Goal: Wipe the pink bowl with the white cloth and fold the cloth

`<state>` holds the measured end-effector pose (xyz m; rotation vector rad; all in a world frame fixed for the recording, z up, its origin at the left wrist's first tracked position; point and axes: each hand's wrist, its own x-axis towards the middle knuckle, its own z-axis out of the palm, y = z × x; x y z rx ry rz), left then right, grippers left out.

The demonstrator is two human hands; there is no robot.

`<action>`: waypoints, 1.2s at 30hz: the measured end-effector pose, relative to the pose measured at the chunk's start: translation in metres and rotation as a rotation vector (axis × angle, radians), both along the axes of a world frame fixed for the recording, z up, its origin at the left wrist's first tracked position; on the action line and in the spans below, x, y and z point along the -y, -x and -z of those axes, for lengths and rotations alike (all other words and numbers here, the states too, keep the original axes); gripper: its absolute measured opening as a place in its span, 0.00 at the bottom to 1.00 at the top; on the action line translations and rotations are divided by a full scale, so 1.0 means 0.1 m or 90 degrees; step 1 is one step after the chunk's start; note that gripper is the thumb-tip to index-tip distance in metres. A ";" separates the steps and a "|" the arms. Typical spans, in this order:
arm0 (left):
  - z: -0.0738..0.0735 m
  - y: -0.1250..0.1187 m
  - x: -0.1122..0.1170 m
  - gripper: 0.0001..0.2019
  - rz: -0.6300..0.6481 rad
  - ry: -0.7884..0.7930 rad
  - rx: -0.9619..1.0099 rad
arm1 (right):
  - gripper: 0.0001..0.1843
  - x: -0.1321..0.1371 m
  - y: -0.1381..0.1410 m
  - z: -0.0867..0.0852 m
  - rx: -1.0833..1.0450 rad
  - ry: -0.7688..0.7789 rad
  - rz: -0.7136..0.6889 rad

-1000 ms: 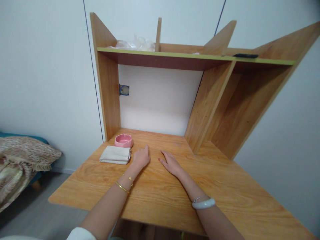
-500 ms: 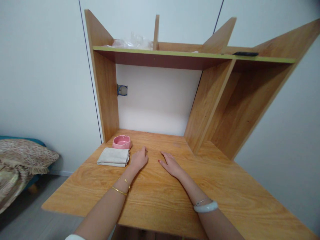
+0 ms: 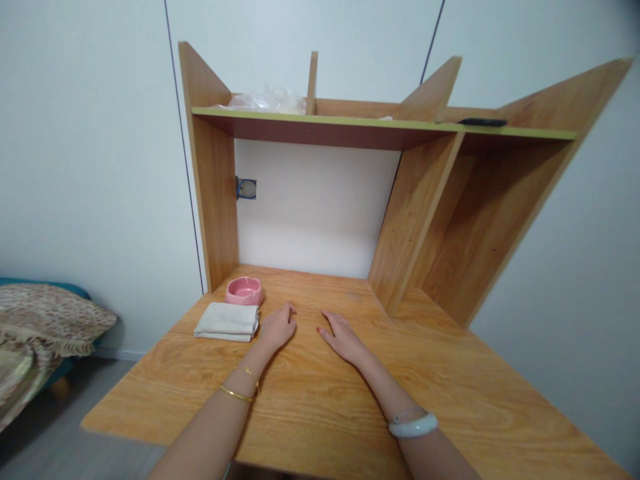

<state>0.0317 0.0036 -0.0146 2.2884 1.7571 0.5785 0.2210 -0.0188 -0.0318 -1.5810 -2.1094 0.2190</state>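
Note:
My left hand (image 3: 278,331) rests on the wooden desk (image 3: 310,407), palm down, with nothing in it and its fingers loosely bent. Just left of it lies a folded light-grey cloth (image 3: 227,321), close to the hand's side. Behind the cloth stands a pink ashtray (image 3: 245,291) with a notched rim. My right hand (image 3: 342,337) lies on the desktop too, thumb apart from the other fingers, holding nothing. A gap of bare wood separates the two hands.
A wooden shelf unit (image 3: 320,125) rises from the back of the desk. Crumpled clear plastic (image 3: 270,100) and a flat black object (image 3: 483,123) lie on its upper shelf. An uncovered wall box (image 3: 247,189) shows at the left. A fringed blanket (image 3: 55,317) covers furniture at far left.
The view has tipped up slightly, so the desk and shelf appear a little lower. My hands stay in nearly the same place on the desk. The cloth and ashtray have not moved.

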 end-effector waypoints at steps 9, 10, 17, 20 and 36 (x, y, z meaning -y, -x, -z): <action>0.02 0.01 0.00 0.14 0.004 0.003 0.000 | 0.27 0.00 0.00 0.00 -0.005 0.004 0.000; 0.02 0.01 -0.01 0.14 0.004 0.004 0.000 | 0.26 0.00 0.00 0.00 -0.004 0.004 0.000; 0.02 -0.01 0.00 0.14 0.000 0.009 0.004 | 0.27 0.00 0.00 0.01 0.000 0.000 0.006; 0.00 -0.02 0.01 0.14 -0.001 0.009 0.003 | 0.26 0.00 0.00 0.02 -0.008 -0.002 0.009; -0.02 -0.03 0.03 0.12 -0.005 0.017 0.006 | 0.26 -0.01 0.00 0.03 -0.015 -0.005 0.017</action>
